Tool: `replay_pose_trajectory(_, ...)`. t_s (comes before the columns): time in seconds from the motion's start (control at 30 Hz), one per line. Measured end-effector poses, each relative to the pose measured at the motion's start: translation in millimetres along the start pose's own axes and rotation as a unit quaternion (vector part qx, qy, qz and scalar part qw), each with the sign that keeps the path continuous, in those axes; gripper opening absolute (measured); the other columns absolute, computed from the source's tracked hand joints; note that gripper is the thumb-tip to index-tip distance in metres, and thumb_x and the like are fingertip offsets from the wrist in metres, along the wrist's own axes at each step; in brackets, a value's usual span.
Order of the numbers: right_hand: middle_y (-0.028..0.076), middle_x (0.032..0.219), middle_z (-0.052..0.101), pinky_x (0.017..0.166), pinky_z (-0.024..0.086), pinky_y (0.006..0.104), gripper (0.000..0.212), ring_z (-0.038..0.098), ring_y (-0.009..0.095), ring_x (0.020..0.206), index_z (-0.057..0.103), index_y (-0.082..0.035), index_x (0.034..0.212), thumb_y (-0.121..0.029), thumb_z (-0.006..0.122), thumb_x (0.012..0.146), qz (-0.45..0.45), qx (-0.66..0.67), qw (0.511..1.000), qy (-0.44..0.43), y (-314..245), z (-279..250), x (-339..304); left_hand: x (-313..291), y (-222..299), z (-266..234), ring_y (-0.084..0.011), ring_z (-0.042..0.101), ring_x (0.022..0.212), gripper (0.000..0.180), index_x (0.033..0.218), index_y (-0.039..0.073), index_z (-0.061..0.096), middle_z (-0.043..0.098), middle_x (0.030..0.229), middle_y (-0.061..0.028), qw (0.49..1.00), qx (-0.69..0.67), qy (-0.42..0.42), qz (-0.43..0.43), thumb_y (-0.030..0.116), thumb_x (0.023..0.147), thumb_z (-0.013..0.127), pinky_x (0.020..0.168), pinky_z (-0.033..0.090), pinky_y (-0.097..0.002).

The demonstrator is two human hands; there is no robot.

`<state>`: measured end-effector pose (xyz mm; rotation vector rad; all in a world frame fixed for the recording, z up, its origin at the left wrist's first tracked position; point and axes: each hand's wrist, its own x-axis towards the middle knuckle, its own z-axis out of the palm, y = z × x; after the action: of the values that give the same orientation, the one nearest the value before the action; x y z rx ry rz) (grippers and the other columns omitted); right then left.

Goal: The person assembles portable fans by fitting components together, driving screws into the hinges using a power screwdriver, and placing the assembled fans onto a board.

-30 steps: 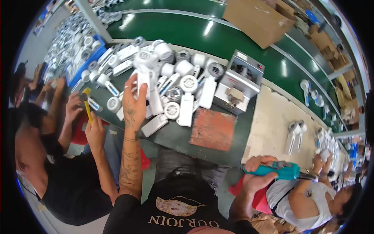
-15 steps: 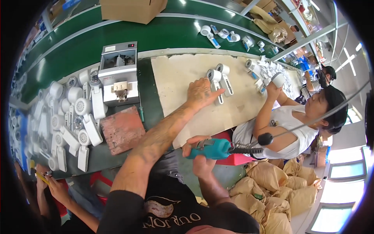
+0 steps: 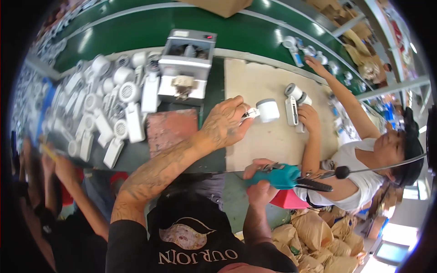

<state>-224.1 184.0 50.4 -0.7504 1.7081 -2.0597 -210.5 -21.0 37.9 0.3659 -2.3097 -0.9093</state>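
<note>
My left hand [image 3: 226, 122] is closed around the handle of a white handheld fan [image 3: 267, 111], its round head pointing right above the beige board. The fingers hide most of the handle. In my right hand [image 3: 260, 185] is a teal electric screwdriver [image 3: 277, 176], gripped around its body, with its dark cord end to the right. Two more white fans [image 3: 292, 110] lie on the board, and a co-worker's hand [image 3: 309, 119] touches them.
Many white fans [image 3: 129, 93] are heaped at left. Beside them stand a grey machine [image 3: 189, 59] and a worn reddish plate [image 3: 172, 134]. The co-worker's other arm [image 3: 341, 93] reaches toward fans on the green belt [image 3: 255, 41]. Brown sacks [image 3: 314, 227] sit low at right.
My left hand, earlier over the fans on the board, is now left of them and closed on a fan. The co-worker's hands have moved to the board and belt. My view has shifted left.
</note>
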Motion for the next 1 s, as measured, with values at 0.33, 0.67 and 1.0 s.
replay_pose_trajectory(0.33, 0.003, 0.067, 0.046, 0.055, 0.039, 0.0317, 0.081, 0.045, 0.016, 0.059, 0.052, -0.006, 0.11, -0.082, 0.056, 0.082, 0.007, 0.147, 0.983, -0.107, 9.7, 107.0, 46.0, -111.9, -32.7, -106.3, -0.0341, 0.06, 0.102, 0.03, 0.11, 0.004, 0.061, 0.061, 0.099, -0.0143, 0.991, 0.125, -0.035, -0.031, 0.024, 0.089, 0.068, 0.096, 0.046, -0.0474)
replay_pose_trajectory(0.67, 0.006, 0.064, 0.05, 0.053, 0.04, 0.0336, 0.081, 0.048, 0.019, 0.056, 0.054, -0.002, 0.107, -0.078, 0.064, 0.079, -0.056, 0.146, 0.982, -0.109, 15.1, 147.1, 68.4, -120.0, -42.3, -99.5, -0.0336, 0.06, 0.094, 0.029, 0.095, 0.007, 0.061, 0.061, 0.096, -0.0127, 0.996, 0.084, -0.004, -0.031, 0.032, 0.087, 0.073, 0.09, 0.048, -0.0463)
replay_pose_trajectory(1.0, 0.005, 0.064, 0.049, 0.053, 0.038, 0.0334, 0.081, 0.047, 0.018, 0.056, 0.055, -0.004, 0.107, -0.079, 0.062, 0.079, -0.04, 0.146, 0.984, -0.095, 18.7, 146.7, 69.1, -118.0, -41.2, -100.4, -0.0345, 0.059, 0.099, 0.031, 0.099, 0.004, 0.061, 0.061, 0.102, -0.0146, 0.996, 0.076, -0.019, -0.03, 0.03, 0.087, 0.072, 0.092, 0.047, -0.0458)
